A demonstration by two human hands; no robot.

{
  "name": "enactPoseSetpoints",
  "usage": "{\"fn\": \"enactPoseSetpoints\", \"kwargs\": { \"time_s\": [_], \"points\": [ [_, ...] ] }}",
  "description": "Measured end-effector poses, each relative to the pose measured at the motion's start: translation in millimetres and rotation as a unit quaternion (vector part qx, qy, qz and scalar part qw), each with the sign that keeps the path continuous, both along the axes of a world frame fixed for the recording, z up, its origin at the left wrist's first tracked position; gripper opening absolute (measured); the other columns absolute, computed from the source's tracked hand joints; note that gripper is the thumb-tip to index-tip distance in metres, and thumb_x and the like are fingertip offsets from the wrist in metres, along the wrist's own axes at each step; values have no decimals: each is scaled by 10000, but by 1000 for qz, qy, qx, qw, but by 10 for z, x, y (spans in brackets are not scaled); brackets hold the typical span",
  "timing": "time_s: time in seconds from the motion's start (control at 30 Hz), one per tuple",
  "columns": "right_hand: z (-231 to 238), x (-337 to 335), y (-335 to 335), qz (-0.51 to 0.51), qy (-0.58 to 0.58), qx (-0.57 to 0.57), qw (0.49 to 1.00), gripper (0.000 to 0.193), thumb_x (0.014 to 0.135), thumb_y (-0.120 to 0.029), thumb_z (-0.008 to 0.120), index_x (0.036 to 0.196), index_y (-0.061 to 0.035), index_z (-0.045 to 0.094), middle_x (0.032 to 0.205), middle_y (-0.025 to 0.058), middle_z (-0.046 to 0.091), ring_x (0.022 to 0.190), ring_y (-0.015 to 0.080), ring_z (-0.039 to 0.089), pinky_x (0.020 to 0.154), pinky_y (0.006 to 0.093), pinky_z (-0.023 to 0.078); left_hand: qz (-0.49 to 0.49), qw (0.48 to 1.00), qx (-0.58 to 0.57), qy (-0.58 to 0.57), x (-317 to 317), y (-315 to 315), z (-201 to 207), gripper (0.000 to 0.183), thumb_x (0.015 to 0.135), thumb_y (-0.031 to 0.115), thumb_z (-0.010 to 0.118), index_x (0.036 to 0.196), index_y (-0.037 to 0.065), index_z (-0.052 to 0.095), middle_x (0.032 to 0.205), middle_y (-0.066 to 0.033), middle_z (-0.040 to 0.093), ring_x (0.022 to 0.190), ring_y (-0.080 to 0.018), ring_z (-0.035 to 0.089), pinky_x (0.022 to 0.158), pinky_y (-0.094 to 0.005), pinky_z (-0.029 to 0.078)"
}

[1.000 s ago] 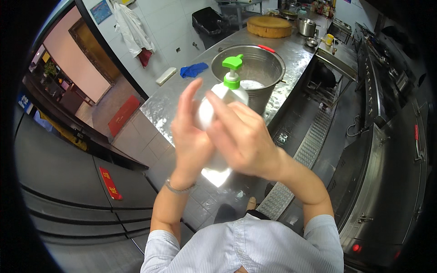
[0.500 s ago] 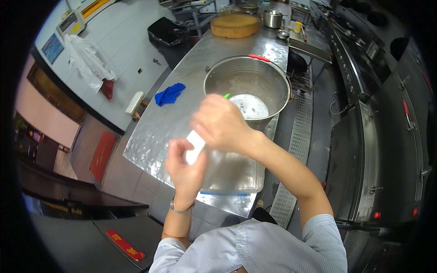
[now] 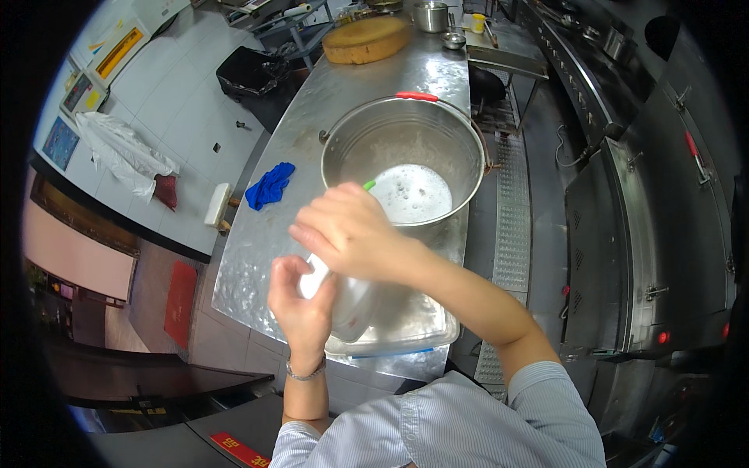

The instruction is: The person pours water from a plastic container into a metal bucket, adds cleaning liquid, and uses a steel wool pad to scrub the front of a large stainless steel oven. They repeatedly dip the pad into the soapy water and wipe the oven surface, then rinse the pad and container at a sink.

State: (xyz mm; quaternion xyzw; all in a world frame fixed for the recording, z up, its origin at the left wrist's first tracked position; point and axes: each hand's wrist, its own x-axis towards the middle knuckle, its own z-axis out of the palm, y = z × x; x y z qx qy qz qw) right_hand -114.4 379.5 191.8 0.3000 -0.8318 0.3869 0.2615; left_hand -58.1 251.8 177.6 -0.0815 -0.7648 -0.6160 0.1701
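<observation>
My left hand [image 3: 300, 303] is closed on the edge of a white, partly translucent plastic piece [image 3: 314, 279]. A see-through part of it appears to hang to the right of my wrist, blurred. My right hand [image 3: 355, 234] curls over the top of the same piece, its fingers bent and their tips hidden. A small green tip [image 3: 369, 186] shows just beyond my right knuckles; what it belongs to is hidden. Just past my hands stands a large metal bucket [image 3: 351, 129] with a red handle grip, holding white foamy water [image 3: 412, 191].
A clear plastic container with a blue edge [image 3: 398, 347] lies at the near end of the steel table [image 3: 300, 168]. A crumpled blue cloth [image 3: 270, 186] is on the left. Farther off are a round chopping block [image 3: 367, 40], a pot [image 3: 431, 15] and a black-lined bin [image 3: 253, 78].
The view has shifted, so the bucket and table sit farther left. Both hands remain together on the white piece, and more of its see-through part shows beside my left wrist.
</observation>
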Motion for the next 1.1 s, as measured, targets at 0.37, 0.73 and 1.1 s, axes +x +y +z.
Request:
{"fn": "enactPoseSetpoints", "kwargs": {
  "time_s": [0.37,0.73,1.1],
  "points": [
    [66,-136,135,50,-44,-52,996,212,818,-280,437,767,-100,536,641,61,525,669,233,515,662,354,341,15,999,-47,0,-46,24,190,242,591,-44,593,738,29,416,730,-3,418,662,-82,417,618,-203,372],
    [121,-41,115,47,-53,-101,992,234,833,-264,374,818,-91,531,710,52,570,708,230,535,678,338,351,1,1000,-10,27,-20,107,336,224,586,-47,576,744,21,433,698,-14,472,648,-78,443,587,-207,381],
    [171,2,-44,-2,-13,-85,996,237,823,-276,404,784,-92,547,667,70,561,686,246,531,686,350,343,2,999,16,41,45,92,327,242,581,-47,571,737,42,408,683,6,406,652,-64,415,591,-188,358]
  ]
}}
